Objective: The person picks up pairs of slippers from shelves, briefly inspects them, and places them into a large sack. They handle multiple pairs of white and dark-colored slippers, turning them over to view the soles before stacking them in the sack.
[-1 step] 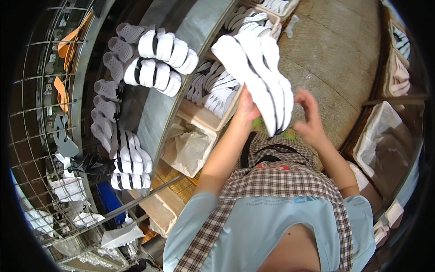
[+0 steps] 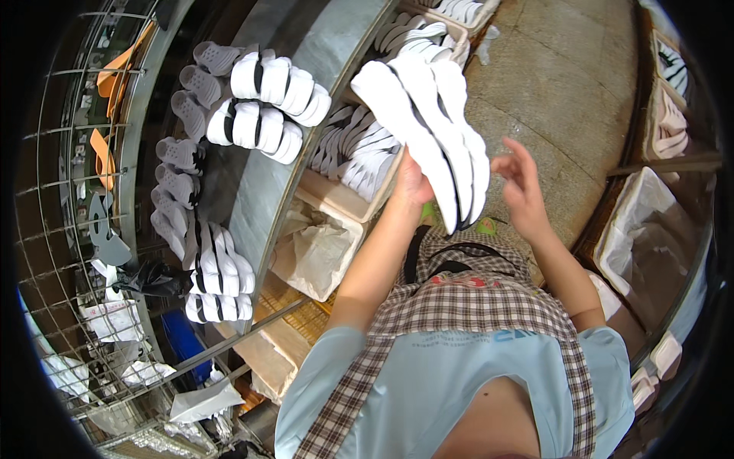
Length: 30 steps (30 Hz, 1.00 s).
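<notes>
My left hand (image 2: 414,180) is closed on a small stack of white shoe soles (image 2: 423,103) with black between the layers. The soles stand at a slant in front of my apron, wide ends up and away from me, narrow ends down near my waist. To the right of the stack is my right hand (image 2: 524,193), fingers loosely bent and apart with nothing in them. Its fingertips come close to the soles' right edge; whether they touch, I cannot tell. The left fingers behind the stack are hidden.
On the left, a metal shelf (image 2: 264,180) carries rows of white soles (image 2: 275,84) and grey perforated clogs (image 2: 200,86). Below its edge stand a cream crate (image 2: 336,196) of soles and a plastic-lined bin (image 2: 310,260). Another lined bin (image 2: 612,237) stands right. Wire mesh (image 2: 53,183) borders the far left.
The stack of soles has shifted slightly left, and my right fingers sit a little closer to its edge. My left hand keeps its hold.
</notes>
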{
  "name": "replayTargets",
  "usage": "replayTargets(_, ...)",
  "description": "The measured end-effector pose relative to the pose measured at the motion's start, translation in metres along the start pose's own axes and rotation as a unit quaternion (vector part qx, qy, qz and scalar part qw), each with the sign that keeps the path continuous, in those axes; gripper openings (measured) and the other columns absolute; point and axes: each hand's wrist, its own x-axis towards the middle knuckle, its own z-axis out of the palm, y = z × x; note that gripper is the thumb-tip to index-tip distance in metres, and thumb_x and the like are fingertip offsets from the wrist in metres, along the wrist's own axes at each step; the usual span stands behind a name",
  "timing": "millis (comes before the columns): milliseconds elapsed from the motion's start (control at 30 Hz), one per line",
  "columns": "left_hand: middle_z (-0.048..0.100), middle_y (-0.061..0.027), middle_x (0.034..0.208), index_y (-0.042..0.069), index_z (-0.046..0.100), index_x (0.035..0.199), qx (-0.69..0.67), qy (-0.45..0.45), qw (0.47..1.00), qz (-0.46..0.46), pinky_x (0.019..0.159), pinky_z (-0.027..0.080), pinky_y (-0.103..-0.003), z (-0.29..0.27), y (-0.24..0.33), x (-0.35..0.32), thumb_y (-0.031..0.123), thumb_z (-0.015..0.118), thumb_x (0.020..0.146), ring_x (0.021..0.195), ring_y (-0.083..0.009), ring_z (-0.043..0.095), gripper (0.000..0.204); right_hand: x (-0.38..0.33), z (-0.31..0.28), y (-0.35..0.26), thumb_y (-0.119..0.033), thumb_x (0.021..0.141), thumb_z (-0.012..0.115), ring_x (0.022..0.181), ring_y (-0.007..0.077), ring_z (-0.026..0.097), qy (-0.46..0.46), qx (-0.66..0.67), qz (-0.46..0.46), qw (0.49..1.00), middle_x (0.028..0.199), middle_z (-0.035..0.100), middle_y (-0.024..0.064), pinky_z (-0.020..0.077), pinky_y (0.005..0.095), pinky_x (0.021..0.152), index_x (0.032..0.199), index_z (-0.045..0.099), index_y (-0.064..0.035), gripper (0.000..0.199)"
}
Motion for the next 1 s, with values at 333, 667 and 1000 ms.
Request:
replayTargets(333, 0.059, -0.0159, 0.114, -0.005, 0.045, 0.124, 0.063, -0.022, 0.997, 0.044, 0.084, 0.051, -0.04, 0.01, 0.032, -0.036, 0.032, 0.05, 0.09, 0.099, -0.0277, 0.061, 0.05, 0.028, 0.049, -0.023, -0.032, 0.092, 0.051, 0.098, 0.0123, 0.052, -0.001, 0.081, 0.187, 0.979, 0.111, 0.056, 0.005, 0.0417, 0.0282, 0.085, 0.128, 0.047, -0.0034, 0.046)
replayTargets(667, 0.051, -0.0126, 0.124, -0.002, 0.04, 0.129, 0.278, 0.002, 0.956, 0.097, 0.091, 0.047, -0.036, -0.01, 0.067, -0.062, 0.017, 0.055, 0.09, 0.109, -0.0234, 0.053, 0.046, 0.028, 0.082, -0.024, -0.032, 0.071, 0.075, 0.128, 0.0313, 0.029, -0.069, -0.041, 0.113, 0.99, 0.135, 0.03, 0.0222, 0.0247, 0.0379, 0.106, 0.136, 0.028, 0.0072, 0.089)
replayTargets(1000, 0.043, -0.0106, 0.132, 0.004, 0.033, 0.136, 0.472, -0.028, 0.847, 0.242, 0.098, 0.038, -0.036, -0.037, 0.078, -0.058, 0.015, 0.059, 0.086, 0.119, -0.0233, 0.044, 0.057, 0.031, 0.074, -0.017, -0.025, 0.069, 0.074, 0.128, 0.0293, 0.029, -0.081, -0.075, 0.001, 0.994, 0.135, 0.031, 0.0176, 0.0231, 0.038, 0.107, 0.134, 0.032, 0.0021, 0.082)
